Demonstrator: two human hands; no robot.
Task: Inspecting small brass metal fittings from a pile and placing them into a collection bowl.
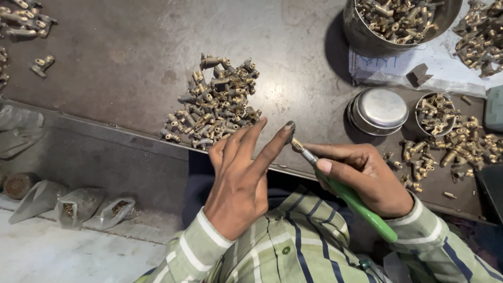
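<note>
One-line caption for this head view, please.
Right hand holds a green-handled tool whose tip meets the left hand fingertip, near a pile of small brass fittings.

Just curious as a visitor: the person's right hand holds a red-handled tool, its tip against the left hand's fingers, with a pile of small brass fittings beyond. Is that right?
Not quite. The head view shows the tool in the right hand has a green handle, not red. Its tip does meet the left hand, with the brass fittings beyond.

fittings (217, 102): dull brass | tool handle (361, 207): glossy green plastic | worktop (120, 57): matt metal
</note>
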